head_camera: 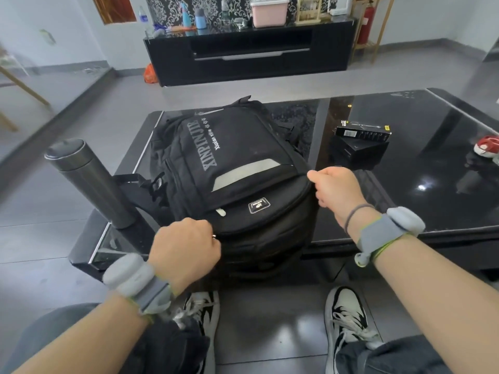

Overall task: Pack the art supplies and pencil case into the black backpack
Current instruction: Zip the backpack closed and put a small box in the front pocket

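backpack: a black fabric backpack with grey lettering (pixel 237 168) lay flat on the near left part of the glossy black glass bench (pixel 432 168), its top end hanging over the near edge toward the person.
left hand: the left hand (pixel 185 248) sat at the bag's near left corner, fingers curled into the fabric and gripping it; a small metal piece showed beside the knuckles.
right hand: the right hand (pixel 336 188) was at the bag's right edge, thumb and fingers pinching the seam there.
wrists: each wrist carried a grey strapped band (pixel 135 282).
flask: a dark steel cylindrical flask (pixel 90 182) stood at the bench's left edge, just beside the bag's strap.
boxes: slim black cardboard boxes (pixel 361 137) lay on the bench, apart from the bag on its right.
far right: a red and white object (pixel 487 145) sat at the bench's right edge, too cut off to identify.
floor: black and white sneakers (pixel 348 317) rested on grey tiles below.
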Tool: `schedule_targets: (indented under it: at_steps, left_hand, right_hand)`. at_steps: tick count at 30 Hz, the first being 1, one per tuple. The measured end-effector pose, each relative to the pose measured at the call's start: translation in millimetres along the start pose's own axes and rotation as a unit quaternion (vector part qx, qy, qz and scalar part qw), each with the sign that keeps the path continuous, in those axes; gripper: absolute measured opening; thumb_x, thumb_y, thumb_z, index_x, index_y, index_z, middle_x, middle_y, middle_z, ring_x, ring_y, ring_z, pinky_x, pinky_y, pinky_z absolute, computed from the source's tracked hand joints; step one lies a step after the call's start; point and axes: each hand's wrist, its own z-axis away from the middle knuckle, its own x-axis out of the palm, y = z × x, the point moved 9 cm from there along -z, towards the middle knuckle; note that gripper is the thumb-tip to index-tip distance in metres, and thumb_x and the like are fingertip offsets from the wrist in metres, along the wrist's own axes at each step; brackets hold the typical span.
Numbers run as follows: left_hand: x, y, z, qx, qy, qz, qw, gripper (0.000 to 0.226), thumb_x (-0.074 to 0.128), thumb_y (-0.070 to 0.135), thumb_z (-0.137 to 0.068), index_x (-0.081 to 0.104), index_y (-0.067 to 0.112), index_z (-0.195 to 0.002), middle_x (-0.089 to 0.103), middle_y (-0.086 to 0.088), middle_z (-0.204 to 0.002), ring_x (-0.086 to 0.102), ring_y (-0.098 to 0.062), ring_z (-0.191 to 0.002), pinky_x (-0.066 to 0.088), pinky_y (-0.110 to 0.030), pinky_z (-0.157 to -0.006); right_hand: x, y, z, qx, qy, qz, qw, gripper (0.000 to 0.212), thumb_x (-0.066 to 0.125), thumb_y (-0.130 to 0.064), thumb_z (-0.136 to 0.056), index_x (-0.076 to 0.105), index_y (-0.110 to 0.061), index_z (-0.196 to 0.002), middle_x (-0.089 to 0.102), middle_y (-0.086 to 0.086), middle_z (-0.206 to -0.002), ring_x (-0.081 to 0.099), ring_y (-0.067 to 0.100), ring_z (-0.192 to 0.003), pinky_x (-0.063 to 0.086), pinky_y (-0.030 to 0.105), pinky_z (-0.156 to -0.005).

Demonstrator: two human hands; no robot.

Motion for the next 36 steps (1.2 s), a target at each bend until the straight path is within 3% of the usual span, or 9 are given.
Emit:
schedule_targets:
  at_steps: [3, 6, 9, 12, 17, 22, 29, 32, 36]
  left_hand:
    - [-8, -38, 3, -0.007, 0.012, -0.037, 0.999, 0.029, 0.038, 0.038, -0.099, 0.061, 0.022, -0.091, 0.070, -0.004, -0.097, 0.069, -0.031, -0.093, 0.038, -0.033, -0.066]
    - [-22, -36, 9, 0.014, 0.045, -0.030, 0.998, 0.026, 0.037, 0.038, -0.100, 0.051, 0.023, -0.084, 0.068, -0.003, -0.089, 0.069, -0.031, -0.086, 0.034, -0.034, -0.062]
    - [-36, -27, 13, 0.040, 0.077, -0.043, 0.995, 0.029, 0.035, 0.039, -0.101, 0.046, 0.022, -0.079, 0.052, 0.001, -0.072, 0.063, -0.028, -0.074, 0.031, -0.033, -0.059]
    - [-46, -28, 13, 0.060, 0.092, -0.063, 0.992, 0.032, 0.033, 0.039, -0.100, 0.045, 0.022, -0.076, 0.045, 0.004, -0.068, 0.055, -0.025, -0.067, 0.030, -0.033, -0.057]
    - [-51, -45, 4, 0.063, 0.090, -0.116, 0.987, 0.029, 0.033, 0.038, -0.102, 0.050, 0.024, -0.085, 0.068, 0.000, -0.086, 0.069, -0.030, -0.080, 0.034, -0.033, -0.059]
    - [-57, -75, -44, 0.024, 0.067, -0.219, 0.973, 0.015, 0.041, 0.019, -0.101, 0.054, 0.020, -0.094, 0.068, -0.002, -0.090, 0.070, -0.029, -0.085, 0.038, -0.032, -0.060]
    - [-41, -108, -120, -0.121, 0.023, -0.167, 0.978, 0.007, 0.063, 0.017, -0.084, 0.060, 0.016, -0.091, 0.067, -0.003, -0.098, 0.069, -0.026, -0.099, 0.053, -0.031, -0.080]
    - [-48, -76, -120, -0.076, 0.105, -0.169, 0.977, 0.035, 0.054, 0.024, -0.088, 0.051, 0.021, -0.123, 0.061, -0.009, -0.115, 0.058, -0.031, -0.110, 0.042, -0.037, -0.084]
    - [-67, 14, -112, 0.079, 0.164, -0.012, 0.983, 0.040, 0.041, 0.030, -0.092, 0.048, 0.019, -0.131, 0.060, -0.011, -0.121, 0.058, -0.035, -0.111, 0.045, -0.044, -0.092]
  right_hand:
    - [0, -19, 17, -0.066, 0.017, 0.222, 0.973, 0.028, 0.058, -0.031, -0.087, 0.053, -0.006, -0.075, 0.060, 0.011, -0.071, 0.053, 0.030, -0.068, 0.041, 0.036, -0.065]
    - [25, -73, 78, -0.302, 0.086, 0.352, 0.881, 0.020, 0.059, -0.020, -0.082, 0.055, -0.010, -0.098, 0.054, 0.007, -0.092, 0.051, 0.029, -0.083, 0.044, 0.040, -0.070]
    - [95, -98, 138, -0.470, -0.021, 0.354, 0.808, 0.034, 0.060, -0.031, -0.081, 0.062, -0.012, -0.109, 0.055, 0.005, -0.099, 0.053, 0.027, -0.091, 0.045, 0.040, -0.078]
    - [144, -94, 160, -0.517, -0.062, 0.410, 0.749, 0.032, 0.059, -0.036, -0.083, 0.064, -0.014, -0.106, 0.058, 0.004, -0.099, 0.054, 0.027, -0.094, 0.045, 0.040, -0.083]
    - [160, -90, 162, -0.572, -0.028, 0.403, 0.714, 0.007, 0.057, -0.013, -0.089, 0.059, -0.015, -0.083, 0.056, 0.003, -0.083, 0.051, 0.027, -0.074, 0.042, 0.039, -0.070]
    - [151, -93, 164, -0.584, -0.021, 0.396, 0.708, 0.009, 0.061, -0.011, -0.087, 0.057, -0.016, -0.080, 0.051, 0.001, -0.078, 0.046, 0.024, -0.069, 0.040, 0.036, -0.067]
    - [142, -97, 155, -0.564, -0.075, 0.361, 0.739, 0.018, 0.053, -0.030, -0.093, 0.062, -0.017, -0.084, 0.055, -0.001, -0.081, 0.050, 0.022, -0.074, 0.045, 0.036, -0.076]
    - [126, -101, 132, -0.518, -0.078, 0.311, 0.793, 0.028, 0.052, -0.040, -0.094, 0.066, -0.016, -0.084, 0.057, -0.002, -0.079, 0.052, 0.021, -0.076, 0.043, 0.035, -0.079]
    - [85, -105, 77, -0.436, 0.012, 0.278, 0.856, 0.021, 0.052, -0.032, -0.093, 0.063, -0.015, -0.088, 0.059, 0.000, -0.083, 0.054, 0.023, -0.080, 0.045, 0.041, -0.075]
